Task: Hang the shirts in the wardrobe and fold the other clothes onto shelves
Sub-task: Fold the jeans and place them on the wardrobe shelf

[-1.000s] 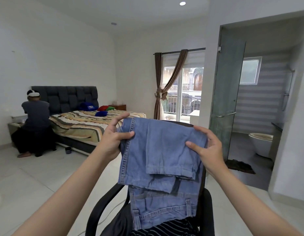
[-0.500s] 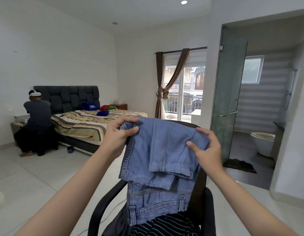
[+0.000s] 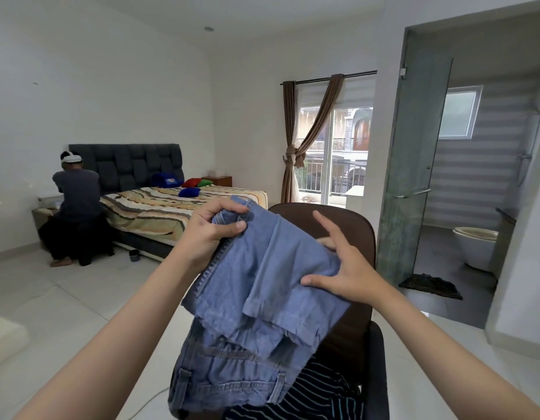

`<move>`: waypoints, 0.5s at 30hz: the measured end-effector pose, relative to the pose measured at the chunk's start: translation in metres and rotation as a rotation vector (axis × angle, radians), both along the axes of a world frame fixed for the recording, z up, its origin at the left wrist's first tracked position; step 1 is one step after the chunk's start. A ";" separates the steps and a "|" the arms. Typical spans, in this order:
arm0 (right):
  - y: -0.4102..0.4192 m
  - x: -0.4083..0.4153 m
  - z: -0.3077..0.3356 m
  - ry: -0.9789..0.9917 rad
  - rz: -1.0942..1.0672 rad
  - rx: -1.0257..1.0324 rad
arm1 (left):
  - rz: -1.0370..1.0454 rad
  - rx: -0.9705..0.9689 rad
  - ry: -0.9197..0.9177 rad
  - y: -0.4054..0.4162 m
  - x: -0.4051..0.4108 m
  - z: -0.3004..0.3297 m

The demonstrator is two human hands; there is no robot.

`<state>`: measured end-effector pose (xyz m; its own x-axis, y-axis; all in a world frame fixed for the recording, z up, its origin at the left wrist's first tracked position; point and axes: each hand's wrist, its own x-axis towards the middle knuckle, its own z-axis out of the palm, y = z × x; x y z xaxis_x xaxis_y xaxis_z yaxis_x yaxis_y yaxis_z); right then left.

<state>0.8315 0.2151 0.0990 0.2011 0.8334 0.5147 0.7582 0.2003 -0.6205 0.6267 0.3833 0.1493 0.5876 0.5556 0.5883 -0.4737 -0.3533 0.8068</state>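
The folded blue jeans [image 3: 262,286] hang in mid-air at the centre of the view, in front of the brown office chair [image 3: 350,234], with the waistband end drooping toward 6 o'clock. The left hand [image 3: 211,234] grips the upper corner of the denim at about 10 o'clock of the bundle, fingers curled over the hem and thumb pressed on the front. The right hand [image 3: 344,268] sits at the bundle's 3 o'clock edge with fingers spread and fairly straight; the thumb lies on the front of the fabric, and some fingertips seem tucked behind the fold, so it supports rather than clenches. A dark garment with thin light stripes [image 3: 317,398] lies on the chair seat just below the jeans. Toward 10 o'clock stands a bed [image 3: 171,207] with a striped cover, and another person [image 3: 78,207] crouches beside it, back turned. At 3 o'clock a glass door [image 3: 414,165] opens onto a bathroom with a toilet [image 3: 474,244]
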 end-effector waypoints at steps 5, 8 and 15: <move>0.015 -0.024 0.007 0.056 0.114 0.116 | -0.015 -0.070 0.030 0.013 -0.031 -0.001; 0.024 -0.033 0.014 0.025 0.158 0.148 | 0.032 -0.137 0.156 0.023 -0.053 -0.006; 0.051 -0.052 0.029 -0.104 0.291 -0.038 | 0.191 0.009 0.432 0.039 -0.096 -0.010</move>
